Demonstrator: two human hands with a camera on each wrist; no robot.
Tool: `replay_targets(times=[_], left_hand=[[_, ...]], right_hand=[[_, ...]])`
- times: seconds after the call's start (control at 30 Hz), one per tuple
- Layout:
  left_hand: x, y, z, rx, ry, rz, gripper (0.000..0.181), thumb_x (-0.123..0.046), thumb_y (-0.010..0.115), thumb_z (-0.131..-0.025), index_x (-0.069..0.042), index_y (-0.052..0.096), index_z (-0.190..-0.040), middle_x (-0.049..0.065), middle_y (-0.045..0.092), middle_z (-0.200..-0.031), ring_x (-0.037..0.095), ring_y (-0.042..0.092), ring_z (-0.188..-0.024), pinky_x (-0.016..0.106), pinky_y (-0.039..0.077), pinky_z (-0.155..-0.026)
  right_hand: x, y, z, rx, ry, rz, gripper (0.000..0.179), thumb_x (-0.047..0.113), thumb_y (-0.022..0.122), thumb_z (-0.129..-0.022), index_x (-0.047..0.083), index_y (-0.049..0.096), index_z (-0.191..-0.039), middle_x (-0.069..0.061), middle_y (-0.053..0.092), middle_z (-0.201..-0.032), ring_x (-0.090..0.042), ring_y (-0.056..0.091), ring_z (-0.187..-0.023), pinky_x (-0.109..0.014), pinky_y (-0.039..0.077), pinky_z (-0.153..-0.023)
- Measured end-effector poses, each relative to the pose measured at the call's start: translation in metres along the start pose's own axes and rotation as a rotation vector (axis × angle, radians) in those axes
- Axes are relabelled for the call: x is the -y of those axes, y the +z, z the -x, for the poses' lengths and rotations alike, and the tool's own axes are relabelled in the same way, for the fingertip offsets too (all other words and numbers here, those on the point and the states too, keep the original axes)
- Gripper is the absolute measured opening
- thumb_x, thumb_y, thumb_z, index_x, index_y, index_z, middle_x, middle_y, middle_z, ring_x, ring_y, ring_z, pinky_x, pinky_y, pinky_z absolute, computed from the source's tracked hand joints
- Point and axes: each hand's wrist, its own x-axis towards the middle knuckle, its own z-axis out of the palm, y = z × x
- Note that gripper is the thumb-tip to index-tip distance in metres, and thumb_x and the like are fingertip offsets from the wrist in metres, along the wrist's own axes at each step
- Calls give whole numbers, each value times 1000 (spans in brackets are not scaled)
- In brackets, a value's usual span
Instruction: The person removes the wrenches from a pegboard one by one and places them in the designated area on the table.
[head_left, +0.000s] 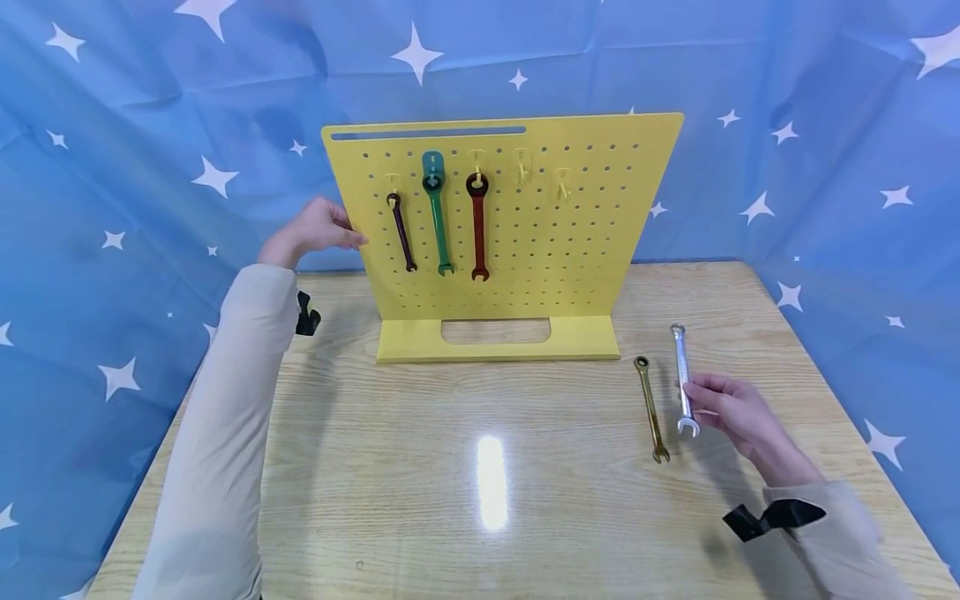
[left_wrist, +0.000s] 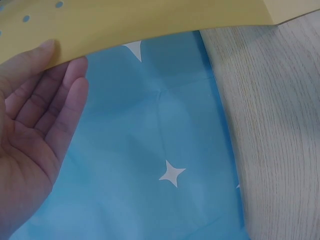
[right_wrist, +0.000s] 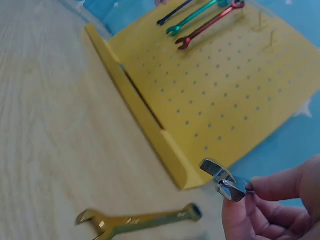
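A yellow pegboard (head_left: 525, 283) stands on the table, and my left hand (head_left: 318, 227) pinches its left edge between thumb and fingers. On its hooks hang a dark purple wrench (head_left: 402, 233), a green wrench (head_left: 439, 225) and a red wrench (head_left: 479, 229). At the right, my right hand (head_left: 731, 410) holds a silver wrench (head_left: 681, 367) between thumb and fingers, open jaw toward the front. A gold wrench (head_left: 650, 408) lies on the table just left of it. The right wrist view shows the silver wrench end-on, its open end facing the camera.
Two yellow hooks (head_left: 522, 171) without wrenches stick out right of the red wrench. The board's base (head_left: 408, 340) has a wide cut-out at the table's back. A blue curtain (head_left: 847, 150) with white stars surrounds the wooden table (head_left: 405, 467).
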Motion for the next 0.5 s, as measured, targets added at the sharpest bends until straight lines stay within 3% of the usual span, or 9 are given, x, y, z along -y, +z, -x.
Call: replay_targets(times=[0.5], left_hand=[[-1, 0, 1, -6, -5, 11, 31, -15, 67, -87, 6, 65, -110, 5, 72, -89, 8, 62, -71, 45, 42, -95]], right_hand=[[-28, -12, -3, -5, 81, 157, 17, 9, 53, -95, 19, 63, -85, 8, 61, -72, -4, 58, -65, -20, 51, -58]])
